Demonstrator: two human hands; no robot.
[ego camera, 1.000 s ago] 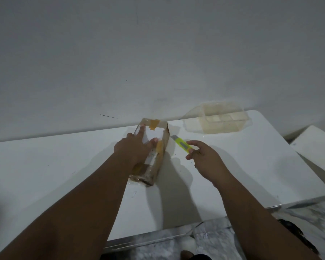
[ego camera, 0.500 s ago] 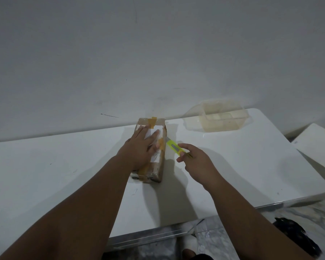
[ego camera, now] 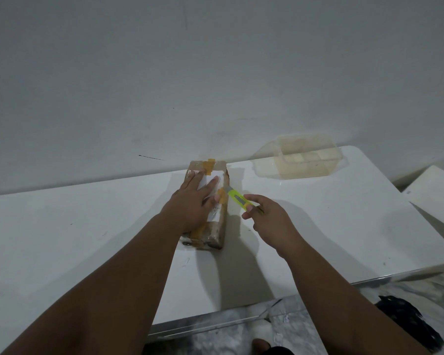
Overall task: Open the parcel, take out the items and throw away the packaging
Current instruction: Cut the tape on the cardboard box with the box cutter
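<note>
A: What are the 2 hands doing?
B: The left hand [ego camera: 190,201] lies flat, fingers spread wide, on top of the parcel [ego camera: 210,221]. The right hand [ego camera: 269,221] has its grip closed on a yellow cutter [ego camera: 239,199], whose tip touches the parcel's right edge.
A: Where is the parcel?
B: Mid-bench [ego camera: 62,239], reaching toward the far edge. A clear plastic container [ego camera: 305,160] sits at the far right corner.
</note>
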